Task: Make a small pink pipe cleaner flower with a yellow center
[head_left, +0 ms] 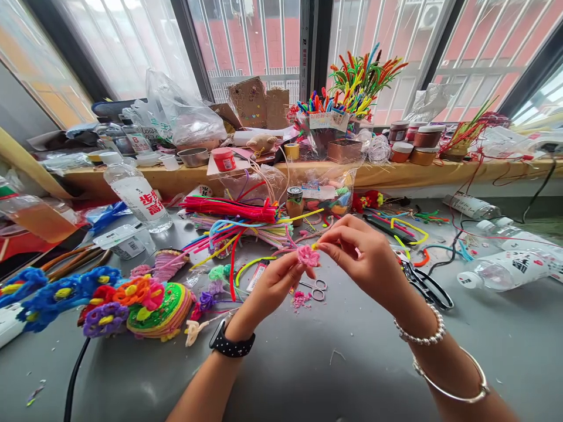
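My left hand (277, 280) pinches a small pink pipe-cleaner flower (308, 256), held above the grey table. The fingers of my right hand (360, 258) are closed on a short yellow piece (315, 247) at the flower's upper edge. Behind and below my hands lie small scissors (317, 289) and a scatter of pink fuzz clippings (301, 300). A bundle of red pipe cleaners (229, 209) rests on paler ones farther back. To the left of my left hand sit finished flowers, including a purple one (105, 319) and a blue one (61, 296).
A water bottle (138, 193) stands at the left; another bottle (505, 269) lies at the right. Black-handled pliers (424, 284) are beside my right forearm. A brown jar (294, 206) stands behind my hands. The crowded window ledge (193, 179) runs across the back.
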`<state>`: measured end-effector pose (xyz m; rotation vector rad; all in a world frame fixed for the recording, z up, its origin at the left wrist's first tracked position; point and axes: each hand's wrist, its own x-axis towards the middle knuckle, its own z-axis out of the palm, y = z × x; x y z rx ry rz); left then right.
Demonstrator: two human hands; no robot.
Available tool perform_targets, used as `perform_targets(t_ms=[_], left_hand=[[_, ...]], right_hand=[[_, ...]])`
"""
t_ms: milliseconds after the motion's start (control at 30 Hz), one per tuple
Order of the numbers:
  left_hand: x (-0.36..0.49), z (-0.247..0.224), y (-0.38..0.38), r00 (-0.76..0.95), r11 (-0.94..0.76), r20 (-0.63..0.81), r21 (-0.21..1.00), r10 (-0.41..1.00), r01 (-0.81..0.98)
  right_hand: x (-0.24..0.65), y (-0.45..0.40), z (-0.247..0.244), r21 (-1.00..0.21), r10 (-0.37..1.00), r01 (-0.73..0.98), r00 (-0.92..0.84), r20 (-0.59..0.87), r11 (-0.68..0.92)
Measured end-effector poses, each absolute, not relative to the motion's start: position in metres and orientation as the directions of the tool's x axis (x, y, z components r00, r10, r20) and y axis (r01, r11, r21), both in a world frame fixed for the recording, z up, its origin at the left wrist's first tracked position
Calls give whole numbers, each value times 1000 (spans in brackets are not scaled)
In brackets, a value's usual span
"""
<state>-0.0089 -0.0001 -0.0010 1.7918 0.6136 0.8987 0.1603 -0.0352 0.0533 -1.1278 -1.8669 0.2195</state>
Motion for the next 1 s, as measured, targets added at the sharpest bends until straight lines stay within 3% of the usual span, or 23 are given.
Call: perform_targets(t_ms=[267,1000], left_hand=[[-9,-1,0,575,-416,303,906,760,72],[-9,1,-1,573,-428,275,892,772,147]], right_hand=[[156,-38,56,-465,755,678,-207,622,569],[155,-39,56,-403,777,731,-272,568,551]])
